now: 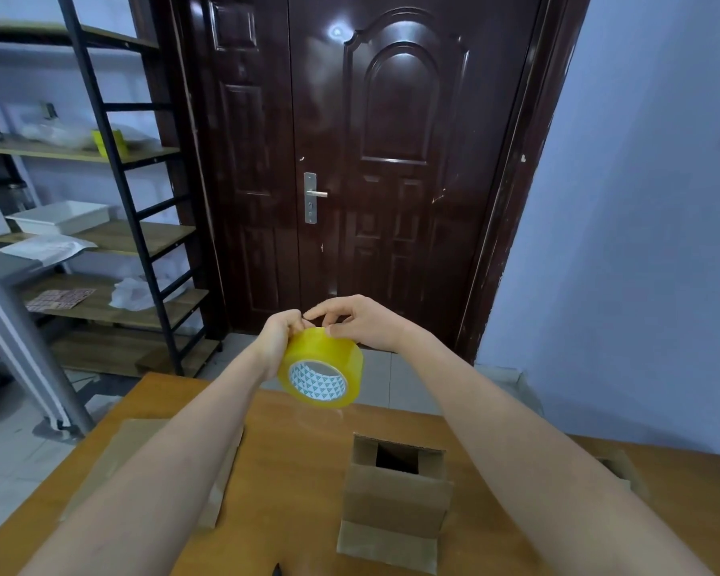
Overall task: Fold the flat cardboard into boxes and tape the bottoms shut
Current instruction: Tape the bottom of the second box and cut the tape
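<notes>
Cardboard box (395, 509) stands on the wooden table (292, 459) at 6 o'clock, while the left hand (276, 338) grips the yellow tape roll (321, 367) and right hand (356, 322) fingertips pinch its edge above.

Dim room, door (375, 160) glare — edges warped

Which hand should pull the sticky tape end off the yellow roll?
Probably the right hand: its fingertips already pinch at the top of the tape roll, while the left hand grips the roll to steady it.
</notes>
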Available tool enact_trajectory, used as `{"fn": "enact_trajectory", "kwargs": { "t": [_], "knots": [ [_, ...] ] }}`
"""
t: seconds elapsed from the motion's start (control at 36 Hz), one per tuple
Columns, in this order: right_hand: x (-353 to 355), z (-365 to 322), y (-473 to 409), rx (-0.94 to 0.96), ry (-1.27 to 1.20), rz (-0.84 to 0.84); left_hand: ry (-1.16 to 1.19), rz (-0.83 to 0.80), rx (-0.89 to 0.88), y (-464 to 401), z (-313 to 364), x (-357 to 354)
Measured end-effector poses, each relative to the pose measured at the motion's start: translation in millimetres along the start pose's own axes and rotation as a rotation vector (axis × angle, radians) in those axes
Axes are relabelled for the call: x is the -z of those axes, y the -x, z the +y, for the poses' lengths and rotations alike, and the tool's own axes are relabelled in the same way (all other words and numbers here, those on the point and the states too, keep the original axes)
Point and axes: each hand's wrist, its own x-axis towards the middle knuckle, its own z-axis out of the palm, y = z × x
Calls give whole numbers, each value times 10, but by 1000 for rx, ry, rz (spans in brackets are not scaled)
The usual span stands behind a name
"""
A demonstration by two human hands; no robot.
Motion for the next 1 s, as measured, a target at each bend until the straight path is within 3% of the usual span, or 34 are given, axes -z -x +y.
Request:
{"fn": "enact_trajectory", "kwargs": {
  "t": [0.44,0.72,1.0],
  "knots": [
    [-58,-26,51,59,106,34,-2,26,63,-14,52,14],
    [-302,-21,87,105,-88,382,137,-77,85,12,119,-129],
    [-382,52,185,98,-138,467,36,-107,130,40,81,-149]
  ]
}}
